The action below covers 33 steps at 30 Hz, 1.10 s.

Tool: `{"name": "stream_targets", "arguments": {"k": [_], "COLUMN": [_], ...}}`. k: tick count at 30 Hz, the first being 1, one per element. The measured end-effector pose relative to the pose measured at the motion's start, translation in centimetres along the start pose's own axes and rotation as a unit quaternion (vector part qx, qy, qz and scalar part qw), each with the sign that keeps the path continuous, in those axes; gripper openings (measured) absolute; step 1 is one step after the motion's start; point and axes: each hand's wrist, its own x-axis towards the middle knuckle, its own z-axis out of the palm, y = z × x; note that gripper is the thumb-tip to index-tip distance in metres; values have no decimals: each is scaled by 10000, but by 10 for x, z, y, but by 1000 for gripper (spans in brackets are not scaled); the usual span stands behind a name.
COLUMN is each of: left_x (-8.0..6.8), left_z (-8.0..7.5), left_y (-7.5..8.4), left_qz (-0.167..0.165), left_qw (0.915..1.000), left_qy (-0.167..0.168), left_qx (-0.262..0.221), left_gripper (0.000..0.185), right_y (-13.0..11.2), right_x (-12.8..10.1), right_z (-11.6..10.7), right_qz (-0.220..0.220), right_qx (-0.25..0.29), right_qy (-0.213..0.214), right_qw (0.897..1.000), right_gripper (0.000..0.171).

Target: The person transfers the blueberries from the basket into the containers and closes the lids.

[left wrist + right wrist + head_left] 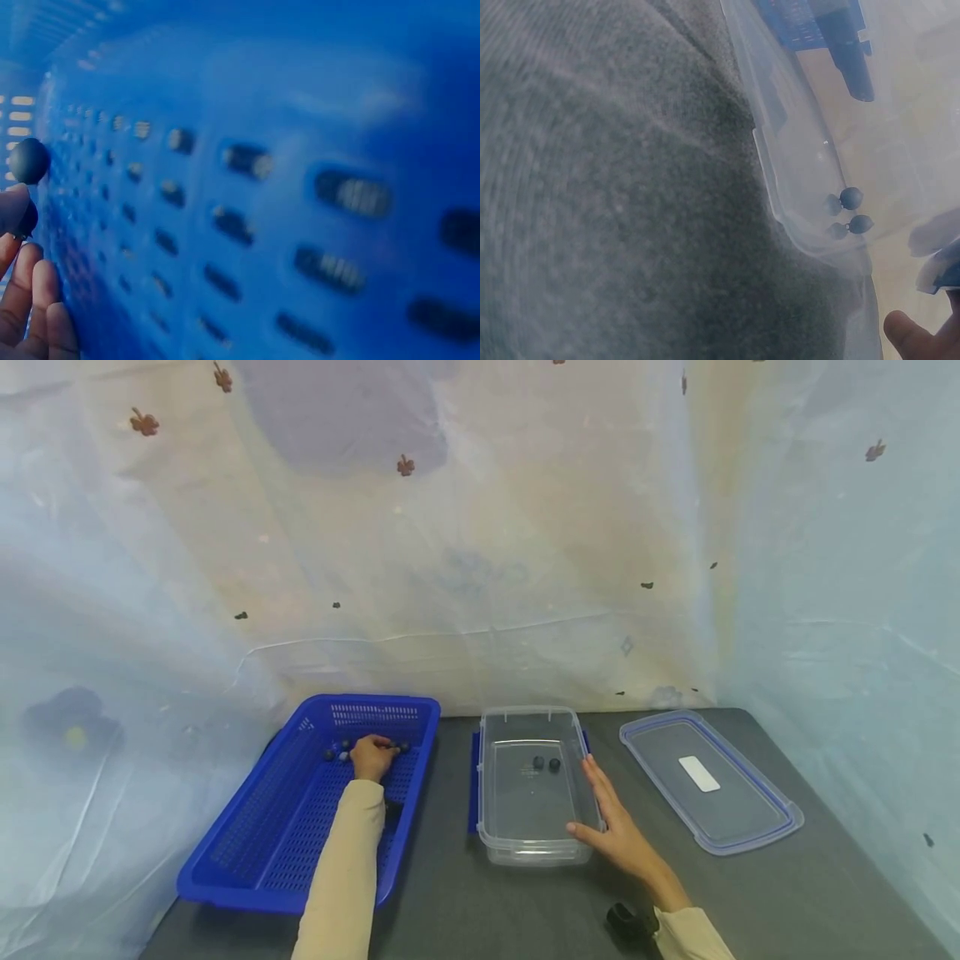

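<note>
My left hand [372,757] reaches into the blue slotted basket [262,827], near its far end. In the left wrist view, thumb and fingers pinch a dark blueberry [28,222], partly hidden by the thumb. Another blueberry [30,160] lies just beyond it. Several more blueberries [328,754] sit around this hand on the basket floor. My right hand [618,835], fingers extended and thumb spread, rests at the right rim of a clear plastic container [525,810]. Inside that container are two blueberries [554,765], side by side.
A clear lid [738,793] with a blue seal and a white label lies right of the container. Something flat and blue [474,785] shows from under the container. The dark tabletop [442,893] ends at a patterned curtain [487,568] behind and at both sides.
</note>
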Motion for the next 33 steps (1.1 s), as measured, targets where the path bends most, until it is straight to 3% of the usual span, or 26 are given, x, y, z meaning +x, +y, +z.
{"name": "stream_targets", "arguments": {"k": [7,14,25,33], "left_x": [5,5,2,-3], "left_z": [-11,-26,-45,-54], "left_y": [0,12,39,52], "left_qz": [71,148,905,1135], "left_qw": [9998,9993,9957,9932], "left_qy": [-114,-124,-184,-225], "left_qx": [-175,-320,-123,-133], "left_gripper": [25,25,31,31], "right_y": [1,1,-1,-1], "right_x": [0,0,2,0], "right_z": [0,1,-2,0], "right_qz": [1,-74,-83,-64], "right_qx": [-1,29,39,33], "right_qy": [11,30,-38,29], "right_qw": [10000,10000,10000,10000], "right_gripper": [92,92,91,91]}}
